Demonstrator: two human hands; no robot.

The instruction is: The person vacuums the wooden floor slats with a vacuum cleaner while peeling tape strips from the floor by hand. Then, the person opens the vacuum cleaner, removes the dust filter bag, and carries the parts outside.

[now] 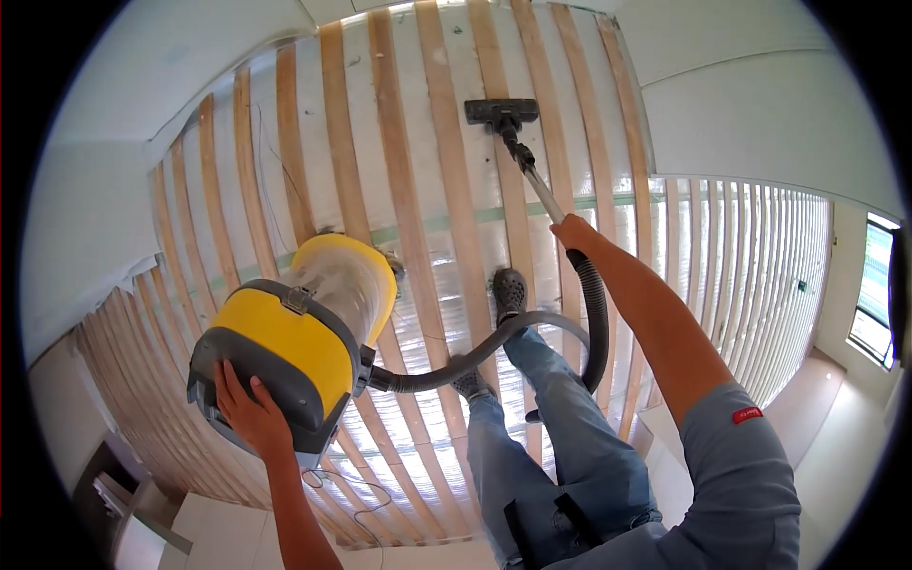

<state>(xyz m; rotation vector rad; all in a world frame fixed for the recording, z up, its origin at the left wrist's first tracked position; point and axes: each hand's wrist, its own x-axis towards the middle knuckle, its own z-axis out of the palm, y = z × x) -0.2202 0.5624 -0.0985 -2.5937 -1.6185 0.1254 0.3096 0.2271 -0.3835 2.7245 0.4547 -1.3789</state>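
A yellow and dark grey canister vacuum cleaner (288,334) with a clear tank stands at left on the wooden battens. My left hand (249,410) lies on its dark lid with the fingers spread. At upper right of centre, my right hand (578,234) is wrapped round the upper end of the vacuum wand (543,193). The wand's black floor head (502,111) rests across the battens in front of me. From the tank's side a ribbed grey hose (427,382) loops past my legs and up to the wand's handle.
Parallel wooden battens (391,123) run over shiny silver sheeting (442,271). My feet in dark clogs (510,292) are among them. A thin cord (369,503) trails near the vacuum. White panels (760,119) border the area, and a window (872,285) is at right.
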